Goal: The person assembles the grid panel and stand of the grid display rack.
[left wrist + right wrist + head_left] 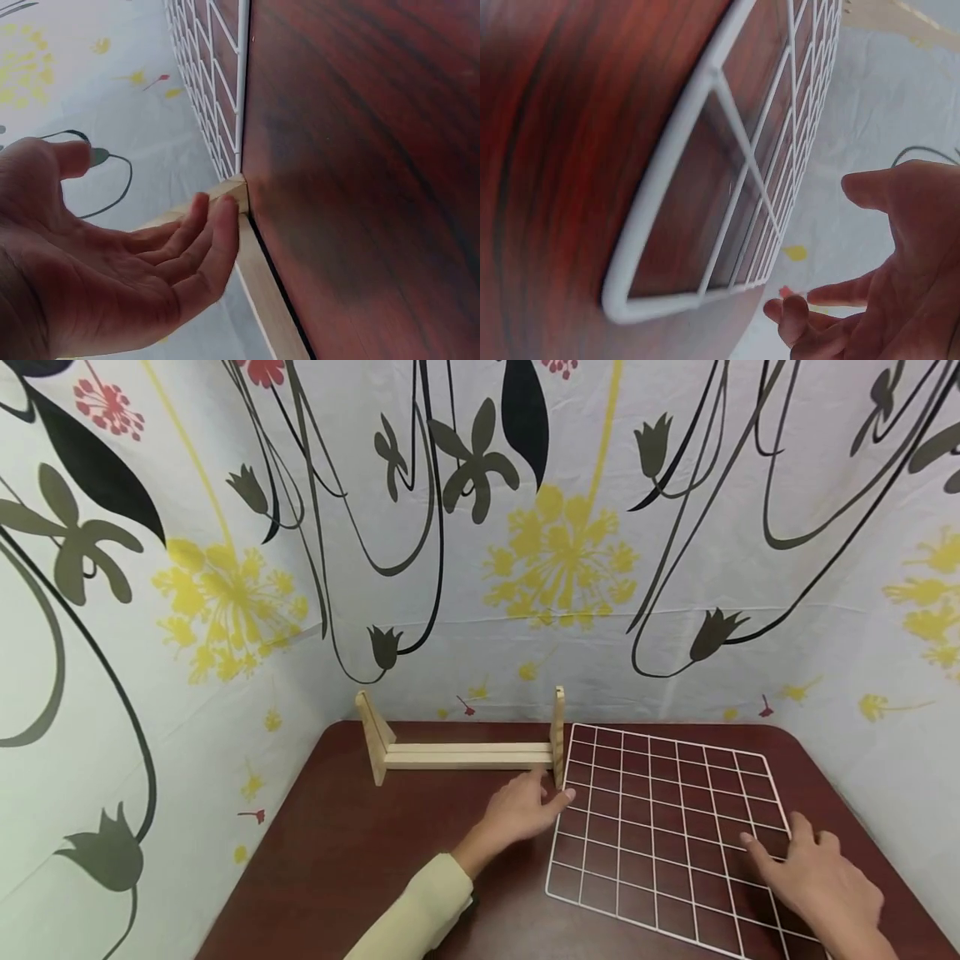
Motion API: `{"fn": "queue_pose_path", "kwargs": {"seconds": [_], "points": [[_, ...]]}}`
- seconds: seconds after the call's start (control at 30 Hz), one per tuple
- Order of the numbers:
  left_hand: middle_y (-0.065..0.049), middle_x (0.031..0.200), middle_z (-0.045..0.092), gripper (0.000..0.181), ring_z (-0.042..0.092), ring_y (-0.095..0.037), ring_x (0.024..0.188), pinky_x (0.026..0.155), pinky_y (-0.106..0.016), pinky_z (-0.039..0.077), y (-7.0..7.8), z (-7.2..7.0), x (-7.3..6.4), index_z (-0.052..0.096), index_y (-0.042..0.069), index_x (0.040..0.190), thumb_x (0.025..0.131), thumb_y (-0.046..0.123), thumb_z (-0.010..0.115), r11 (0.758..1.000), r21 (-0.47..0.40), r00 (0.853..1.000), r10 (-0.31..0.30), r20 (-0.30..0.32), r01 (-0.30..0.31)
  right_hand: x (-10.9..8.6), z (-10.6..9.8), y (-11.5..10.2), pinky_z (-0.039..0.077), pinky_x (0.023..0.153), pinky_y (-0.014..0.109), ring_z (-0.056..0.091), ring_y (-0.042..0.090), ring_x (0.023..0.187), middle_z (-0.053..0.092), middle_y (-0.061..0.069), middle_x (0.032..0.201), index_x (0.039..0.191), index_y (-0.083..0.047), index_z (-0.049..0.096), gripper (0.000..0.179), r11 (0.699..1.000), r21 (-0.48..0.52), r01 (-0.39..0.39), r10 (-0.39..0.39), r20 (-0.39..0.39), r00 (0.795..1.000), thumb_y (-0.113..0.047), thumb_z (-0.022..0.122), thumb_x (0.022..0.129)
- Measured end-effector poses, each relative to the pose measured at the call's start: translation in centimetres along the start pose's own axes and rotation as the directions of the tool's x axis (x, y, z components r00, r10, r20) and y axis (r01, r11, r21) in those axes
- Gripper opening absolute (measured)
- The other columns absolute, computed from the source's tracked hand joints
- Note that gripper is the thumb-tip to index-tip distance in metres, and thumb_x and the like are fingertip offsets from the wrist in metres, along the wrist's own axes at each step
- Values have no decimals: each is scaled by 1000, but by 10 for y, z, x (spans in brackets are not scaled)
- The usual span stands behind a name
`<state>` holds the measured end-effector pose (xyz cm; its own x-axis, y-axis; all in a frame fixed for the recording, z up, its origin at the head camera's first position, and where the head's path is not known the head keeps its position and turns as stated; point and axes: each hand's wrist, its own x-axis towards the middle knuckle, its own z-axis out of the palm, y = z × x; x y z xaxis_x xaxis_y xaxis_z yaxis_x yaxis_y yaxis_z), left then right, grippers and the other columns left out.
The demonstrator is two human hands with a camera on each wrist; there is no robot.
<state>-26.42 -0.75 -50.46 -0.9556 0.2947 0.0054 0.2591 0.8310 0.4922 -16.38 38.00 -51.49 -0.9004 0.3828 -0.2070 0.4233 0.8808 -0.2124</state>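
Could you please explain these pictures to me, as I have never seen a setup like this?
There is no machine here, just a person's bare left hand and right hand. The wide picture comes from a camera worn on the head; the other two come from cameras on the left and right wrists. On the table are a wooden stand and a white wire grid. The left hand is at the stand's end nearest the grid, perhaps touching it; the right is by the grid's right edge. Neither appears to grip anything.

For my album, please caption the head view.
Left hand beside a wooden stand, right hand by a white wire grid on a dark red table.
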Motion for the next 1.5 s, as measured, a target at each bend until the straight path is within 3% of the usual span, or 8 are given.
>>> {"fn": "queue_pose_path", "kwargs": {"seconds": [0.1, 0.17, 0.3, 0.67, 0.9, 1.13, 1.33, 1.5], "points": [[6, 76, 64, 67, 61, -13, 69, 55, -33, 44, 1, 4, 4, 65, 17, 98, 84, 77, 40, 998, 59, 999, -35, 34, 33, 2, 1, 5, 39, 52, 52, 56, 46, 75, 35, 41, 122, 143, 5, 19, 121, 999, -24, -22, 22, 25, 999, -93, 25, 72], [5, 64, 57, 60, 55, -14, 57, 49, -34, 40, 2, 5, 5, 60, 20, 74, 85, 76, 41, 995, 84, 997, -53, 54, 49, 4, 2, 8, 40, 54, 53, 56, 49, 79, 40, 40, 119, 138, 6, 25, 120, 999, -34, -27, 28, 31, 999, -93, 25, 72], [4, 54, 49, 62, 49, -15, 49, 46, -35, 37, 7, 9, 11, 48, 22, 55, 85, 75, 41, 991, 120, 996, -70, 60, 63, 7, 5, 14, 41, 56, 54, 55, 51, 84, 43, 39, 115, 129, 11, 34, 117, 999, -41, -4, 6, 40, 999, -92, 26, 74], [1, 59, 56, 58, 54, -18, 56, 49, -37, 39, 14, 19, 24, 50, 21, 56, 85, 71, 48, 979, 160, 990, -136, 33, 129, 15, 2, 14, 42, 57, 52, 57, 47, 82, 52, 33, 108, 121, 12, 49, 109, 996, -36, 83, -82, 39, 996, -87, 32, 78], [1, 70, 62, 47, 61, -21, 65, 53, -39, 42, 12, 26, 37, 54, 20, 59, 82, 61, 63, 965, 207, 987, -159, -34, 162, 23, -2, 10, 40, 47, 49, 58, 40, 66, 61, 32, 91, 94, 5, 61, 58, 993, -20, 120, -120, -14, 993, -53, 57, 87], [-1, 77, 69, 31, 65, -22, 71, 54, -39, 46, 11, 34, 45, 64, 17, 74, 78, 46, 73, 946, 292, 989, -118, -85, 138, 32, -5, 8, 38, 44, 49, 58, 45, 63, 61, 36, 83, 84, 4, 62, 25, 986, 2, 166, -166, -62, 984, -21, 57, 85], [1, 66, 62, 22, 59, -19, 60, 48, -37, 41, 12, 33, 52, 57, 21, 59, 73, 31, 71, 938, 322, 991, -106, -79, 126, 40, -7, 10, 39, 45, 50, 58, 48, 66, 60, 38, 87, 89, 6, 62, 28, 986, 15, 163, -162, -56, 985, -19, 64, 77], [2, 63, 58, 26, 57, -18, 58, 46, -37, 40, 13, 29, 56, 54, 22, 57, 73, 33, 70, 937, 321, 990, -123, -71, 139, 47, -12, 10, 40, 47, 51, 57, 51, 70, 58, 40, 91, 90, 3, 62, 30, 988, 25, 156, -155, -34, 987, -24, 66, 78]]}}
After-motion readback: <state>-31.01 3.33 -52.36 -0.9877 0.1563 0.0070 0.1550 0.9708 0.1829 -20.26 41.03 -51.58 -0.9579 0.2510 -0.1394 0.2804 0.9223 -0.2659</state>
